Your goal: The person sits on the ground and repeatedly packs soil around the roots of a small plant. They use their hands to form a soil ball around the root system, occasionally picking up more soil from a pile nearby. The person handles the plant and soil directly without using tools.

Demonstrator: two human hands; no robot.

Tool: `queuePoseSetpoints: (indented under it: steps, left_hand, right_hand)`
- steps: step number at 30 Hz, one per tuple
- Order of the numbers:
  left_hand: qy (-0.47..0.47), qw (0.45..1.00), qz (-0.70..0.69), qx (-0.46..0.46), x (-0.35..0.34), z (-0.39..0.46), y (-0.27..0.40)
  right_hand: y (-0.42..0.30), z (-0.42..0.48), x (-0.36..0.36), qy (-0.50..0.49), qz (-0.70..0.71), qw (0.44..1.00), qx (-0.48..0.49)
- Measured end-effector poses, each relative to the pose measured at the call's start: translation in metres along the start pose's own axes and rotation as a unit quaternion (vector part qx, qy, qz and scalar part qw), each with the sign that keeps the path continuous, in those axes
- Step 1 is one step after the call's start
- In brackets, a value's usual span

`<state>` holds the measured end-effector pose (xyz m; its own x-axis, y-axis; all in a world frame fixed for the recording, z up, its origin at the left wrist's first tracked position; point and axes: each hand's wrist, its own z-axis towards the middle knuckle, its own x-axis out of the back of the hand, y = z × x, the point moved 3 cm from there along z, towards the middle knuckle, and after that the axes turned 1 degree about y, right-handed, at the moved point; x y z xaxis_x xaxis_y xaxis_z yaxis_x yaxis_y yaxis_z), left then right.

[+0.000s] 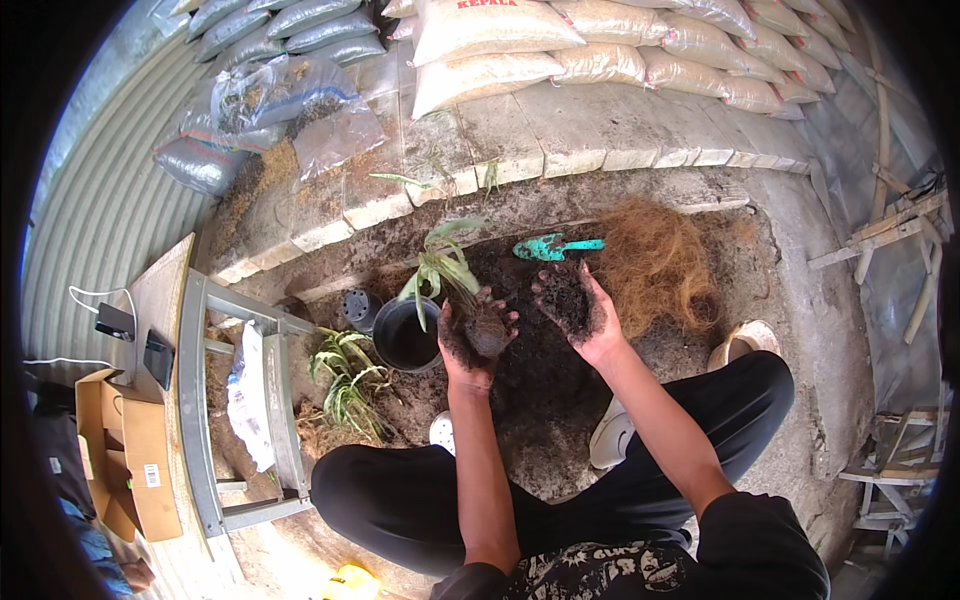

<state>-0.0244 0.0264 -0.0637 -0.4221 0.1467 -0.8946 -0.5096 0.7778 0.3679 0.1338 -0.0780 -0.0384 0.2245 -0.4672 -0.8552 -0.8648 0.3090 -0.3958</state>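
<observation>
My left hand point(477, 341) is closed around the root ball point(487, 334) of a leafy plant point(442, 268), whose green leaves lean up and to the left. Dark soil covers the palm and fingers. Cupped palm up, my right hand point(577, 307) holds a heap of dark loose soil point(568, 300). Between and below the hands lies more dark soil point(532, 390) on the ground. Just above my right hand rests a turquoise hand trowel point(547, 247), its blade dirty. A black plastic pot point(406, 345) stands against the left side of my left hand.
Brown coconut fibre point(660, 262) is heaped at the right. Several more plants point(349, 382) and a small black pot point(361, 309) are on the left, beside a metal-framed bench point(196, 390). Filled sacks point(487, 79) are stacked on the concrete ledge point(502, 142) beyond.
</observation>
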Motion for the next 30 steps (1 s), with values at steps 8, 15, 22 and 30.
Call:
queuePoseSetpoints:
  steps: [8,15,22,30]
  left_hand:
    - [0.045,0.998,0.038,-0.014,-0.009,0.008,-0.030]
    - [0.004,0.999,-0.023,-0.022,-0.005,0.013,-0.061]
    - [-0.007,0.999,-0.050,-0.012,-0.005,0.015,-0.052]
    - [-0.058,0.993,-0.098,0.027,-0.009,0.010,-0.057]
  right_hand:
    - [0.016,-0.024,-0.034,-0.033,-0.309,0.918,0.246]
    - [0.045,-0.035,-0.023,-0.120,-0.654,0.576,0.475]
    - [0.023,-0.038,-0.041,-0.207,-0.729,0.536,0.372]
    - [0.018,-0.046,-0.048,-0.211,-0.670,0.495,0.511]
